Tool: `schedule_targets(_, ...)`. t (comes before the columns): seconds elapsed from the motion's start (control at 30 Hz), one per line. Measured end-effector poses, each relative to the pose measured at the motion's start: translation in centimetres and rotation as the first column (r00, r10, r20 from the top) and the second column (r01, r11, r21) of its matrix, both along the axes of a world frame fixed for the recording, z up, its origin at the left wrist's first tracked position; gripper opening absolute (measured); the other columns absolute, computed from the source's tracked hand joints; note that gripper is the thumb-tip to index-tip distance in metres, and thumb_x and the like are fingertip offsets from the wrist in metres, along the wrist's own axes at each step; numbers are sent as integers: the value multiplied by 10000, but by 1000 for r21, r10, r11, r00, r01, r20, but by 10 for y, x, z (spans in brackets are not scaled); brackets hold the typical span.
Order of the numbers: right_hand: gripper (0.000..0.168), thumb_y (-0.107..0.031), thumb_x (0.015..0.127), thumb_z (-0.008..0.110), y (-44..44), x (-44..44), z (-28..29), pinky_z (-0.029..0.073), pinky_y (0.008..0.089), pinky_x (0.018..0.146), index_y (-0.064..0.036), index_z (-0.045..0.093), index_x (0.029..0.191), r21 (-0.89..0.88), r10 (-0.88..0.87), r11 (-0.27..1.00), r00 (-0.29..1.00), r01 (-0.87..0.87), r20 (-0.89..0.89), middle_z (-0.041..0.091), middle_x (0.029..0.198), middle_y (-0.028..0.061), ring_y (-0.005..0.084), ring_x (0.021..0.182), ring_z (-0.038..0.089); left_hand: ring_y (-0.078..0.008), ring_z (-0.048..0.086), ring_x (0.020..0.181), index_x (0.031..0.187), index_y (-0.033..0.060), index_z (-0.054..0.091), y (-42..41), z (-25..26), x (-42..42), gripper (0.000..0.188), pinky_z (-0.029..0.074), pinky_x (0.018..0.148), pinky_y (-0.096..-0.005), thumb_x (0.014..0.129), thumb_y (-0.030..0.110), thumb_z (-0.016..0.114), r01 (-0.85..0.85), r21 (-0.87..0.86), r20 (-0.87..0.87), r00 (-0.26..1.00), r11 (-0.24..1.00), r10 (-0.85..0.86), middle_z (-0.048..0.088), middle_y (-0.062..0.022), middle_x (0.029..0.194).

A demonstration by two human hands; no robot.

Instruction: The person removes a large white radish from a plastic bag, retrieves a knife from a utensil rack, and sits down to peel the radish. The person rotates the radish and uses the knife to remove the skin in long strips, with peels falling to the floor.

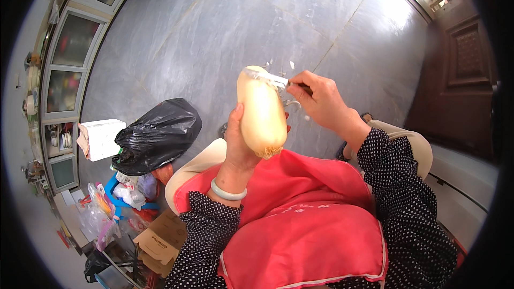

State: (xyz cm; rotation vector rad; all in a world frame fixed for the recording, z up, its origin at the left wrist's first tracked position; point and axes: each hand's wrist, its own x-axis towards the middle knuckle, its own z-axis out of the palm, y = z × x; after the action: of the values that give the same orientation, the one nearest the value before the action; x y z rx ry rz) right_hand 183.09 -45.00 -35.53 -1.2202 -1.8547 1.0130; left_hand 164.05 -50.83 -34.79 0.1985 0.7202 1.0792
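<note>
A thick, pale-yellow elongated vegetable [262, 114] is held upright over the floor in front of me, its smooth surface shining. Its near end is brownish and ragged. My left hand [237, 144] wraps around it from below and the left, with the thumb along its side and fingertips showing on the right. Between the fingers of my right hand [317, 94] is the dark handle of a metal-bladed peeling tool [277, 79]. The blade lies across the upper part of the vegetable; glare hides whether it is a knife or a peeler. A thin curled peeling [292, 103] shows beside the vegetable.
Small scraps [292, 64] lie on the grey tiled floor [241, 20]. To my left are a black plastic bag [164, 132], a white box [105, 138], plastic bags [129, 194] and a cardboard box [160, 245]. Glass-fronted cabinets [74, 40] line the left; a brown door [449, 80] stands right.
</note>
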Motion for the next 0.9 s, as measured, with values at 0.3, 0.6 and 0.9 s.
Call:
schedule_targets(0.3, 176, -50, 778, 713, -24, -13, 3, 507, 360, 594, -32, 593, 905, 360, 261, 905, 964, -226, -52, 598, 757, 96, 267, 664, 610, -262, 662, 856, 1230, 48, 501, 8, -11, -12, 612, 569, 608, -392, 928, 561, 361, -1, 13, 225, 974, 1000, -2, 631, -145, 1054)
schedule_targets(0.6, 130, -68, 806, 708, -8, -7, -6, 482, 343, 577, -33, 622, 897, 232, 101, 970, 990, -77, -95, 589, 745, 105, 278, 646, 589, -283, 673, 781, 1257, 13, 478, 3, 12, 2, 691, 585, 641, -378, 893, 599, 434, -69, -70, -66, 996, 995, 65, 632, -192, 1025)
schedule_targets(0.9, 115, -115, 880, 674, -4, 0, 1, 463, 285, 577, -24, 627, 934, -104, -104, 990, 991, 95, -87, 603, 724, 91, 140, 606, 538, -325, 681, 885, 1336, 28, 440, 1, 9, 2, 707, 604, 672, -422, 918, 597, 397, -14, -63, -6, 1000, 998, 14, 630, -206, 1101)
